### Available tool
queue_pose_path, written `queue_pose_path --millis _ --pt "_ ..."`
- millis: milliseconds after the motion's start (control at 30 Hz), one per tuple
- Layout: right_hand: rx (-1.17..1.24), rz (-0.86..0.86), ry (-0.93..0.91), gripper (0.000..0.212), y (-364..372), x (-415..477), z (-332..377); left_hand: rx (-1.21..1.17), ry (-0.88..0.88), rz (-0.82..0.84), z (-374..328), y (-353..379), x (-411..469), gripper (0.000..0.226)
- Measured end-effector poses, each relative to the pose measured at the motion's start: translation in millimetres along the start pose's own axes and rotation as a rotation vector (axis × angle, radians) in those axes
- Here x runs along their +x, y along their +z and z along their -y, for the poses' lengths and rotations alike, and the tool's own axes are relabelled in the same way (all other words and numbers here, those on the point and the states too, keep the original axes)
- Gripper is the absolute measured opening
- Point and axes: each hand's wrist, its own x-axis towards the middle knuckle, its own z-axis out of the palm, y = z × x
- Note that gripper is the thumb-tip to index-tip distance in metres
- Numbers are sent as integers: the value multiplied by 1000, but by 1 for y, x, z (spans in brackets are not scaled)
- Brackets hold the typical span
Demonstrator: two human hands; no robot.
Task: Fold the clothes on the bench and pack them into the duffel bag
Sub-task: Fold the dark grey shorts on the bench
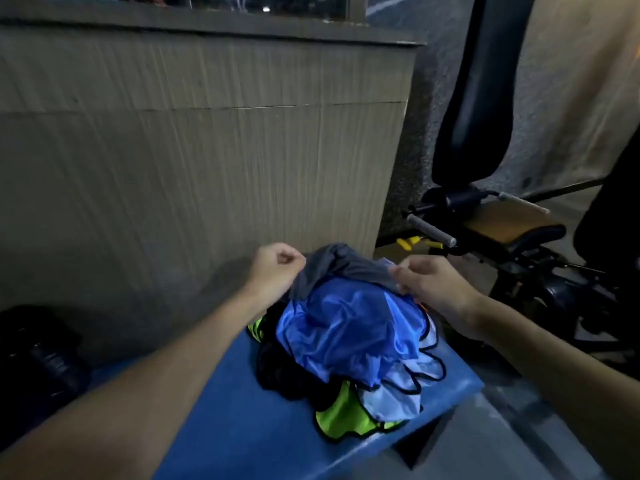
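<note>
- left hand [277,268]: fingers curled, pinching the left end of the grey garment [332,263], at the far-left top of the pile [363,362].
- right hand [429,285]: fingertips pinching the same garment's right end, at the pile's far-right top.
- grey garment: bunched, spans hand to hand, long axis left-right, draped over the pile's far top. Neither hand is nearer; each has one end.
- pile, all unfolded: shiny blue garment [332,320] right under the grey, black garment [277,368] on the pile's left flank, neon bib [343,417] at its near edge.
- tabletop [225,410]: blue. The pile sits toward its right end, with a bare stretch to the pile's near left.
- dark bag [38,358]: on the floor, well left of the pile. Probably the duffel, too dark to confirm.
- read: grey is being taken off the pile for folding; nothing looks folded or packed.
- next: lift straight up, keep the ends apart, lay it flat on the bare stretch left of the pile.
- risk: the slick blue garment drags along or slides off the pile's right side.
</note>
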Motion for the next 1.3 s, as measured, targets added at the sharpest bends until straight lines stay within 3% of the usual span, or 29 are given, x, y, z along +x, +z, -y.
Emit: queue_pose_path --millis 200,267,400,500,567,833,967,1167,1300 --pt "-224 -37 37 11 21 75 -39 291 -65 -32 42 19 44 42" --pt "-371 -50 60 13 25 95 -52 330 -92 -23 51 25 54 51" --pt "-625 -61 139 44 32 121 -67 326 -72 -76 60 35 64 20" --pt "-668 -52 123 10 35 131 -77 273 -21 -126 60 37 69 8" --pt "-694 -54 94 15 35 134 -81 244 23 -142 55 36 71 3" --pt "-405 -316 -171 13 26 126 -28 77 228 -324 5 -1 54 30" --pt "-203 -355 -296 27 25 103 21 21 333 -442 -29 -45 24 28" --pt "-52 -297 -391 7 40 57 82 77 398 -574 -44 -122 -33 18" --pt "-24 -188 -462 7 64 18 107 95 364 -564 -40 -162 -80 15"
